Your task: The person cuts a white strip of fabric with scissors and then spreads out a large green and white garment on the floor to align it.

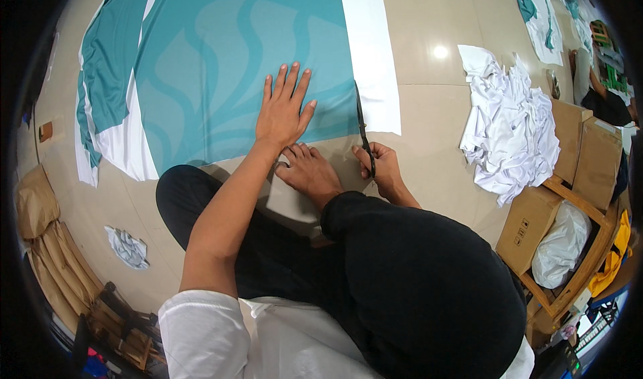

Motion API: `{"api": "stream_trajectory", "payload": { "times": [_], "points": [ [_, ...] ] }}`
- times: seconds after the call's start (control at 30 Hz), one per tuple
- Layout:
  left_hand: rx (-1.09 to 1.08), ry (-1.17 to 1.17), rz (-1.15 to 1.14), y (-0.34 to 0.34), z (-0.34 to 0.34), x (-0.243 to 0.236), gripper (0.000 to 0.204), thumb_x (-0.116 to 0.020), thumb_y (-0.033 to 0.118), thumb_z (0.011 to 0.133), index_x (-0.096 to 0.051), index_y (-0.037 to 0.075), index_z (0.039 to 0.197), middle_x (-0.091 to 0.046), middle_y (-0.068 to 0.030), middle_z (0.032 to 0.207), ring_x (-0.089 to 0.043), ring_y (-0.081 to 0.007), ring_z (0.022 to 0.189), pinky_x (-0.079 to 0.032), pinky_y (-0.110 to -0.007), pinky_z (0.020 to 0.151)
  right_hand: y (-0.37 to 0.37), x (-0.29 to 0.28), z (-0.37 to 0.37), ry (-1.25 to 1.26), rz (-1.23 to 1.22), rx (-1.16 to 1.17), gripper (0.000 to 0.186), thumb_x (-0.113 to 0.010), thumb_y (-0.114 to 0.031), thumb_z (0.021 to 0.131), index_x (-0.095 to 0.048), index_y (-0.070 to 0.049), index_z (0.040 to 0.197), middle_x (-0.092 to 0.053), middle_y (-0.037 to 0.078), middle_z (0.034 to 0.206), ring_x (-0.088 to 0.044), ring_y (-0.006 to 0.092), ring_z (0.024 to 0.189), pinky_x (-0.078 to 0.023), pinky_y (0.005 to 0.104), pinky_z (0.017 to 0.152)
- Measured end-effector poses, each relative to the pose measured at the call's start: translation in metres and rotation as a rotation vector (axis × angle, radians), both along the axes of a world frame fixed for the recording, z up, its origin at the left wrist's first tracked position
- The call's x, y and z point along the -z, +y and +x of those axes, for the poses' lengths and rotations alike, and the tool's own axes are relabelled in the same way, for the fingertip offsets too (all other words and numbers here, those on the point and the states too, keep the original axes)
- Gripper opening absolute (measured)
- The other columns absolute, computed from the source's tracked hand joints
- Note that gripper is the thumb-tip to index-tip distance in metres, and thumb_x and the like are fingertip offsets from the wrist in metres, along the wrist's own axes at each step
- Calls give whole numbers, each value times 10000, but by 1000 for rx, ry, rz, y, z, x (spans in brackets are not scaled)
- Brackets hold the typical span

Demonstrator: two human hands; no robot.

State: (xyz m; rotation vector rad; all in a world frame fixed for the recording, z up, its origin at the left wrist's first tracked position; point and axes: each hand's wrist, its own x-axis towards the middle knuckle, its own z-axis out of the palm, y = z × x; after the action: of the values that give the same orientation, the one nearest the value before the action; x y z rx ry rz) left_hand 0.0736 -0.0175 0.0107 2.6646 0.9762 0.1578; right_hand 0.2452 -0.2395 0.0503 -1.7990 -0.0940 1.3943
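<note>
A teal fabric sheet (248, 57) with a paler leaf pattern lies spread on the tiled floor. Along its right side runs a white border strip (373, 57). My left hand (284, 108) rests flat on the teal cloth with its fingers stretched out. In my right hand (382, 166), at the cloth's near right corner, is a pair of dark scissors (362, 121). Their blades point away from me, along the line where teal meets white. My bare foot (311, 171) is by the cloth's near edge, just below my left hand.
White cloth scraps (509, 124) are heaped at the right, beside cardboard boxes (529, 228) and a wooden frame (569, 298). A small grey-white rag (127, 248) lies at the left. Brown paper-like rolls (63, 265) stand at the left edge. Another person (603, 101) is at the far right.
</note>
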Motion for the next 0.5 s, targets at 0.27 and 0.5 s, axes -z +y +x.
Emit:
{"api": "stream_trajectory", "payload": {
  "times": [0.27, 0.5],
  "points": [
    [-5, 34, 22, -1, 1, 0, 669, -434, 469, 1122, -301, 184, 1712, -266, -115, 1773, -214, -332, 1646, -159, -572, 1345, 13, -8, 0, -13, -24, -4, 329, -840, -294, 963, -623, -93, 818, -584, -15, 629, -522, 83, 498, -400, 253, 487],
    [-2, 16, 1, -1, 2, 0, 659, -436, 453, 1125, -318, 171, 1708, -273, -136, 1771, -209, -354, 1649, -133, -578, 1348, 22, -4, 3, -45, -30, -4, 338, -850, -309, 955, -625, -103, 809, -576, -23, 628, -514, 75, 494, -391, 249, 480]
  ]
}}
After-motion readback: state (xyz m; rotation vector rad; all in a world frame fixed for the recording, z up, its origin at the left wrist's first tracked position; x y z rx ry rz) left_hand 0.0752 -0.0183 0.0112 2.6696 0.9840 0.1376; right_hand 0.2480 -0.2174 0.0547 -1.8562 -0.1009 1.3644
